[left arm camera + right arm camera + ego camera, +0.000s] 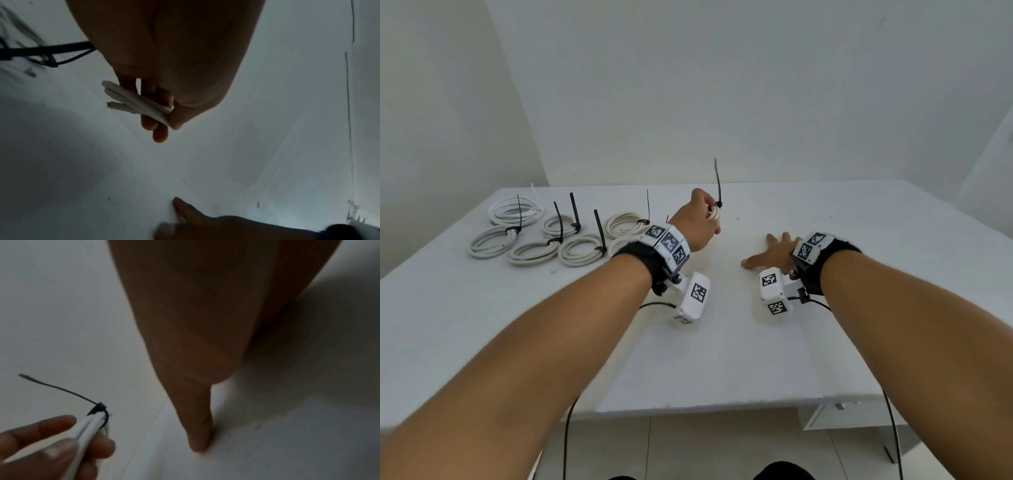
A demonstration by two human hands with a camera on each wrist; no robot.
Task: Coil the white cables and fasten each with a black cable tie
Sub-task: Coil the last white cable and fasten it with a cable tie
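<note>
White cable [714, 214], wound into a small coil, is up off the bench [722, 342], pinched in the curled fingers of the left hand [697, 219]. A black cable tie [719, 186] is already looped round it, and its long tail sticks straight up. The right hand [774, 251] lies flat and spread on the bench, holding nothing. More tied coils [544, 229] sit in a bunch at the far left. The step now looks like putting this coil with them. It should be laid down gently, just beside the others, so no loops slip out.
</note>
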